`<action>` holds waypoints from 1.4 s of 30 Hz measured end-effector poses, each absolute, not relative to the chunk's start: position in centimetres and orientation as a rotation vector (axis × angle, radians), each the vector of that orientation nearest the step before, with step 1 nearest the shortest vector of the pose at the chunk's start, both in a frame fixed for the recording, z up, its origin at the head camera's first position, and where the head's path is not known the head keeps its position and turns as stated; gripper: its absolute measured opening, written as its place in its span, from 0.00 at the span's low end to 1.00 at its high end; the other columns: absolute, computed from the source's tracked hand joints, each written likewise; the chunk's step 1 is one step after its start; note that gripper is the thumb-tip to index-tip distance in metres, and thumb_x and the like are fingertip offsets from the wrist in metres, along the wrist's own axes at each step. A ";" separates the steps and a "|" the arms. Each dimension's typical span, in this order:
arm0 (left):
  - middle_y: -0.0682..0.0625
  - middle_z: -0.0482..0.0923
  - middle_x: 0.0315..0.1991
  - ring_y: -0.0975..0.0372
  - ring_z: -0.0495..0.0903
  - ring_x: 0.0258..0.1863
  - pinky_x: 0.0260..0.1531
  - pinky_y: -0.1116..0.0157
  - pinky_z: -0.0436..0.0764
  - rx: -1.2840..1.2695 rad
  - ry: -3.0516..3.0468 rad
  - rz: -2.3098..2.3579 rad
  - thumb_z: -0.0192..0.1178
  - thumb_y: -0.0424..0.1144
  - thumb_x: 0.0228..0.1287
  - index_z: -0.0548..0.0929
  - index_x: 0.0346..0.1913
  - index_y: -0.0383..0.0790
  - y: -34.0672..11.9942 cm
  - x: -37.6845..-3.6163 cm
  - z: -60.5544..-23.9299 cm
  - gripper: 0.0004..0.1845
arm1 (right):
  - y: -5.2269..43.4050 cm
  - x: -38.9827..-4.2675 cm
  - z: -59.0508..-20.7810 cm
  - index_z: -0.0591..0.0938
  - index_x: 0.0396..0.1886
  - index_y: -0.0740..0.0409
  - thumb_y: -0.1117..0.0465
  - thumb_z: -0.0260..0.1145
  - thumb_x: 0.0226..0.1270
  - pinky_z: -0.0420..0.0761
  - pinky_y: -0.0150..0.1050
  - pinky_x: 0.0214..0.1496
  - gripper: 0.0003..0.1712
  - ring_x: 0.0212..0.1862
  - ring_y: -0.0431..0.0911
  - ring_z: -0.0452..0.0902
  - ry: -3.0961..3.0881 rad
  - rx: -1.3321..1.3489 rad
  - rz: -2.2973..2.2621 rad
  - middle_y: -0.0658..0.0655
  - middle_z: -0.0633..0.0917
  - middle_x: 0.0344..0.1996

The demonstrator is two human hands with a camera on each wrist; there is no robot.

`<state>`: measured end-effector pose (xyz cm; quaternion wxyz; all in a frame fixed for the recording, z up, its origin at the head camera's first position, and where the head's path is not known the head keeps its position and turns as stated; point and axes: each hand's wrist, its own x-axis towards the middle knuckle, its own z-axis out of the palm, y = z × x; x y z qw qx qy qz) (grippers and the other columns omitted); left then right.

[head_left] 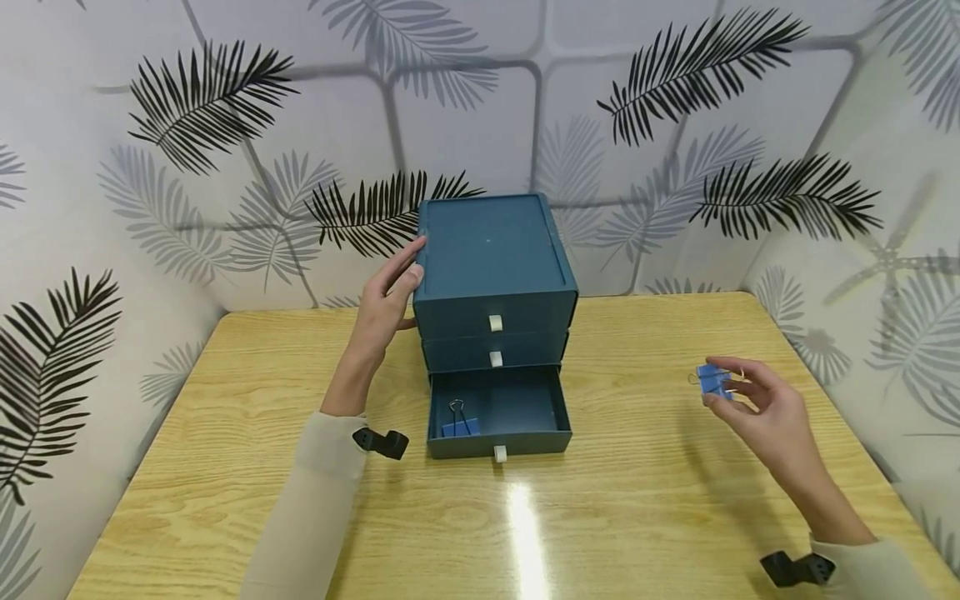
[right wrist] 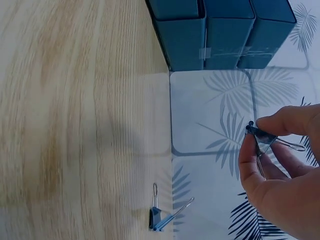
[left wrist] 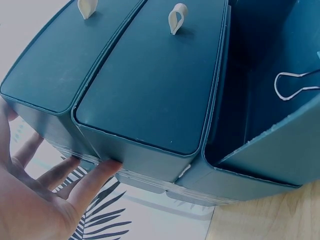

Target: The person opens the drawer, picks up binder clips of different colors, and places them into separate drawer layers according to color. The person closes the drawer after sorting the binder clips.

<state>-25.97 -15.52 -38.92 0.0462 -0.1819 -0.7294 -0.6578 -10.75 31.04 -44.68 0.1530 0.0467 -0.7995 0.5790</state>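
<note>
The person's left hand lay flat against the upper left side of the blue drawer unit, fingers straight and thumb at the front corner, gripping nothing; in my judgement it was placed there to brace the unit. The left wrist view agreed, showing straight fingers pressed on the unit's side wall. The unit stood at the back centre of the wooden table, close to the leaf-patterned wall. Its top two drawers were closed; the bottom drawer was pulled fully out toward the person, presumably to receive items. One blue binder clip already lay in that drawer's front left corner, its wire handles raised. The right hand was held above the table, well to the right of the unit, pinching a second blue binder clip between thumb and fingertips, the other fingers loosely curled beneath it. The right wrist view confirmed the pinch on the clip body, handles sticking out sideways, which would suit lifting and carrying. That view also showed a third clip lying on the table at its far edge, by the wall, untouched.
</note>
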 end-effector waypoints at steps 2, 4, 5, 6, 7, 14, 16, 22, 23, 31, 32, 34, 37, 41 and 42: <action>0.54 0.61 0.78 0.53 0.63 0.75 0.48 0.31 0.77 -0.555 -2.224 -2.012 0.52 0.53 0.80 0.69 0.77 0.60 -15.5 -26.0 -38.9 0.27 | 30.6 -10.8 -44.6 0.79 0.64 0.69 0.77 0.70 0.65 0.83 0.26 0.43 0.27 0.48 0.37 0.81 -2.327 0.125 1.593 0.52 0.81 0.55; 0.54 0.61 0.78 0.53 0.63 0.75 0.48 0.30 0.77 -0.555 -2.222 -2.014 0.52 0.53 0.80 0.69 0.77 0.60 -15.5 -26.0 -39.0 0.27 | 30.3 -10.8 -44.6 0.79 0.63 0.70 0.76 0.69 0.66 0.83 0.26 0.43 0.26 0.48 0.37 0.81 -2.355 0.117 1.539 0.52 0.82 0.55; 0.54 0.62 0.78 0.53 0.63 0.75 0.48 0.31 0.77 -0.552 -2.222 -2.015 0.52 0.53 0.80 0.69 0.77 0.61 -15.5 -26.0 -39.0 0.27 | 30.1 -10.8 -44.6 0.79 0.63 0.70 0.76 0.69 0.66 0.83 0.25 0.43 0.25 0.48 0.36 0.81 -2.370 0.116 1.511 0.51 0.83 0.55; 0.54 0.61 0.78 0.53 0.63 0.75 0.49 0.31 0.77 -0.556 -2.221 -2.014 0.52 0.52 0.80 0.69 0.77 0.60 -15.5 -26.0 -39.0 0.27 | 29.9 -10.8 -44.5 0.80 0.63 0.69 0.75 0.69 0.67 0.83 0.26 0.43 0.24 0.48 0.36 0.81 -2.379 0.119 1.491 0.52 0.84 0.56; 0.54 0.62 0.78 0.53 0.63 0.75 0.49 0.31 0.77 -0.555 -2.221 -2.014 0.52 0.52 0.80 0.69 0.77 0.60 -15.5 -26.0 -39.0 0.27 | 29.7 -10.8 -44.5 0.81 0.62 0.69 0.74 0.69 0.67 0.83 0.26 0.43 0.23 0.48 0.36 0.81 -2.380 0.123 1.486 0.52 0.85 0.56; 0.54 0.62 0.78 0.53 0.63 0.75 0.48 0.31 0.77 -0.545 -2.224 -2.010 0.52 0.53 0.80 0.69 0.77 0.61 -15.5 -25.9 -39.0 0.27 | 28.7 -11.0 -44.7 0.83 0.60 0.69 0.73 0.70 0.67 0.83 0.26 0.45 0.21 0.49 0.34 0.83 -2.365 0.215 1.447 0.55 0.86 0.57; 0.53 0.62 0.78 0.52 0.63 0.75 0.49 0.30 0.77 -0.546 -2.226 -2.007 0.52 0.52 0.80 0.69 0.77 0.60 -15.5 -25.9 -39.0 0.27 | 28.4 -11.1 -44.7 0.83 0.59 0.69 0.74 0.70 0.66 0.83 0.26 0.46 0.21 0.50 0.34 0.83 -2.359 0.244 1.449 0.55 0.86 0.57; 0.54 0.62 0.78 0.54 0.63 0.75 0.49 0.31 0.77 -0.539 -2.231 -2.004 0.51 0.53 0.80 0.69 0.77 0.61 -15.5 -26.0 -39.1 0.27 | 27.3 -11.2 -44.5 0.85 0.55 0.70 0.76 0.72 0.63 0.84 0.28 0.44 0.19 0.48 0.35 0.86 -2.338 0.299 1.470 0.58 0.88 0.53; 0.55 0.62 0.77 0.54 0.63 0.75 0.49 0.31 0.77 -0.536 -2.233 -2.005 0.51 0.53 0.80 0.69 0.77 0.62 -15.5 -26.0 -39.1 0.26 | 27.2 -11.2 -44.5 0.86 0.54 0.70 0.76 0.72 0.63 0.84 0.28 0.44 0.18 0.48 0.35 0.86 -2.337 0.302 1.470 0.58 0.88 0.52; 0.53 0.60 0.78 0.53 0.62 0.76 0.49 0.30 0.76 -0.536 -2.236 -2.005 0.51 0.51 0.80 0.68 0.78 0.59 -15.5 -25.9 -38.9 0.27 | 26.3 -11.3 -44.3 0.87 0.49 0.70 0.76 0.72 0.63 0.84 0.28 0.44 0.14 0.46 0.33 0.85 -2.328 0.292 1.449 0.53 0.87 0.48; 0.53 0.60 0.79 0.53 0.62 0.76 0.49 0.30 0.76 -0.536 -2.236 -2.005 0.51 0.50 0.80 0.68 0.78 0.59 -15.5 -25.9 -38.9 0.27 | 26.2 -11.3 -44.3 0.86 0.48 0.71 0.77 0.72 0.63 0.84 0.28 0.44 0.14 0.46 0.34 0.85 -2.322 0.292 1.459 0.55 0.86 0.47; 0.53 0.59 0.79 0.52 0.61 0.76 0.48 0.30 0.77 -0.535 -2.237 -2.006 0.51 0.49 0.80 0.67 0.79 0.58 -15.5 -25.9 -38.9 0.27 | 26.0 -11.4 -44.3 0.86 0.47 0.72 0.78 0.71 0.63 0.84 0.30 0.44 0.13 0.46 0.34 0.85 -2.308 0.297 1.487 0.59 0.84 0.47; 0.53 0.59 0.79 0.52 0.61 0.76 0.48 0.29 0.77 -0.534 -2.240 -2.002 0.50 0.48 0.80 0.67 0.79 0.57 -15.4 -26.0 -38.9 0.27 | 25.6 -11.5 -44.4 0.85 0.48 0.74 0.79 0.71 0.62 0.84 0.30 0.45 0.14 0.47 0.35 0.85 -2.292 0.314 1.524 0.62 0.83 0.47; 0.54 0.60 0.78 0.53 0.62 0.76 0.48 0.30 0.77 -0.538 -2.240 -1.995 0.51 0.50 0.80 0.68 0.78 0.59 -15.4 -26.1 -38.9 0.27 | 25.0 -11.7 -44.5 0.86 0.47 0.73 0.79 0.70 0.62 0.83 0.29 0.47 0.13 0.49 0.34 0.84 -2.282 0.339 1.517 0.62 0.84 0.47; 0.54 0.61 0.78 0.53 0.62 0.76 0.49 0.30 0.77 -0.539 -2.240 -1.994 0.51 0.51 0.80 0.69 0.78 0.60 -15.5 -26.1 -38.9 0.27 | 24.9 -11.8 -44.6 0.86 0.47 0.73 0.79 0.70 0.62 0.82 0.28 0.47 0.13 0.50 0.34 0.83 -2.281 0.342 1.512 0.61 0.84 0.47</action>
